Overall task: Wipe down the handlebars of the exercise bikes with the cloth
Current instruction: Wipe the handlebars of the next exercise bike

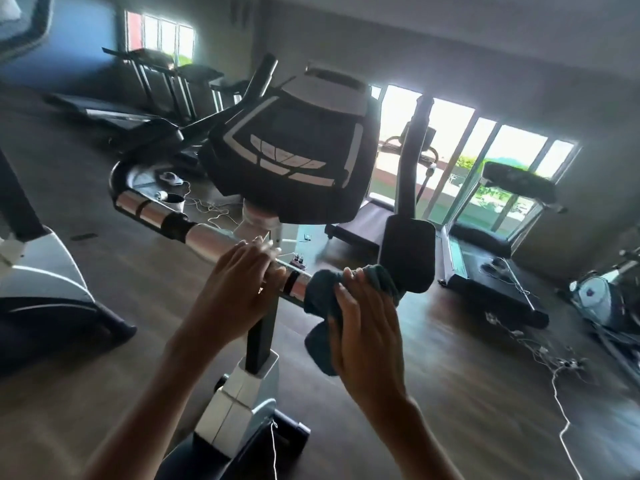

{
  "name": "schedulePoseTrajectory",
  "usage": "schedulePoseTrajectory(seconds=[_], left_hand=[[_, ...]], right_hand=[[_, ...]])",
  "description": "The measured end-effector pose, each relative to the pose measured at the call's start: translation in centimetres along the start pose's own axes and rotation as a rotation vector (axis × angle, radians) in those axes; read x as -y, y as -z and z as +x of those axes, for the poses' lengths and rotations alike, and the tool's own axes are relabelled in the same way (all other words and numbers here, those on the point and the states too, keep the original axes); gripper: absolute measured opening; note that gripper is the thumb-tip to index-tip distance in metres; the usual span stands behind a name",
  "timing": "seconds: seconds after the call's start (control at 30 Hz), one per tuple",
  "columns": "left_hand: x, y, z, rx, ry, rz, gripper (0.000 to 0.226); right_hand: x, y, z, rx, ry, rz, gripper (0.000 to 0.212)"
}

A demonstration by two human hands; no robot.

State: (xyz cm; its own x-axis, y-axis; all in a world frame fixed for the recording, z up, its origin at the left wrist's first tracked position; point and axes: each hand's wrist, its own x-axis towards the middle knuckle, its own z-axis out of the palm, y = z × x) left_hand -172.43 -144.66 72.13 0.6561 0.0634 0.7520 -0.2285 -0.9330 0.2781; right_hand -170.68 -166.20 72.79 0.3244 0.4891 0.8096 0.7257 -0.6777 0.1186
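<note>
Gym room, head view, tilted.

- Dark wood-look floor [450,393] is seen throughout. A thin white cable [557,410] is trailed across it at right.
- Tall glass sliding doors [450,140] are set in the far wall and brightly lit from outside.
- A black treadmill [485,271] is parked in front of the doors. Further dark treadmills [156,84] are lined up at far left by a window.
- A grey-and-black upright exercise bike [242,393] is placed centre, directly below the camera. Its wide black console with pale buttons [287,150] is mounted above the post.
- A silver metal handlebar with black bands [207,237] is run from a curve at upper left down toward the right, crossing in front of the console stem.
- A black padded block [408,254] is seen just behind the bar's right part.
- Left grip [239,275]: fingers are curled over the handlebar near its middle, so the bar is held. Fingertips are blurred.
- Right grip [367,327]: it is closed around a bunched dark teal cloth [322,292], with fingers laid over the top.
- The cloth is wrapped on the handlebar just right of the left grip, touching the bar, and a loose fold is hung below.
</note>
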Motion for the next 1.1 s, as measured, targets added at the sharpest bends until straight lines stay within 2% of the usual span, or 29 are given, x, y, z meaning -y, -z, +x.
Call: schedulePoseTrajectory(seconds=[0.07, 0.17, 0.37, 0.53, 0.73, 0.9, 1.03, 1.1], left_hand=[[0.2, -0.1, -0.2, -0.023, -0.029, 0.013, 0.036], [0.4, 0.2, -0.2, -0.006, -0.035, 0.032, 0.038], [0.7, -0.2, -0.4, -0.012, -0.037, 0.02, 0.041], [0.5, -0.4, -0.3, -0.057, -0.047, 0.002, 0.039], [0.4, -0.4, -0.5, -0.053, -0.053, -0.004, 0.042], [0.4, -0.3, -0.4, -0.058, -0.039, -0.01, 0.04], [0.3, -0.3, -0.6, -0.054, -0.041, -0.003, 0.039], [0.4, -0.1, -0.6, -0.052, -0.053, -0.004, 0.04]], right_hand=[[0.4, 0.1, 2.8, 0.039, -0.111, 0.0, 0.03], [1.0, 0.1, 5.2, 0.096, -0.22, -0.009, 0.035], [0.9, -0.4, 1.8, 0.037, -0.082, -0.08, 0.036], [1.3, -0.5, 4.9, 0.08, -0.195, -0.042, 0.038], [0.6, 0.2, 1.5, 0.096, -0.038, -0.066, 0.045], [0.8, -0.7, 4.9, 0.107, -0.189, 0.001, 0.041], [0.8, -0.4, 2.0, 0.083, -0.069, -0.055, 0.045], [0.5, -0.4, 2.3, 0.081, -0.069, -0.076, 0.043]])
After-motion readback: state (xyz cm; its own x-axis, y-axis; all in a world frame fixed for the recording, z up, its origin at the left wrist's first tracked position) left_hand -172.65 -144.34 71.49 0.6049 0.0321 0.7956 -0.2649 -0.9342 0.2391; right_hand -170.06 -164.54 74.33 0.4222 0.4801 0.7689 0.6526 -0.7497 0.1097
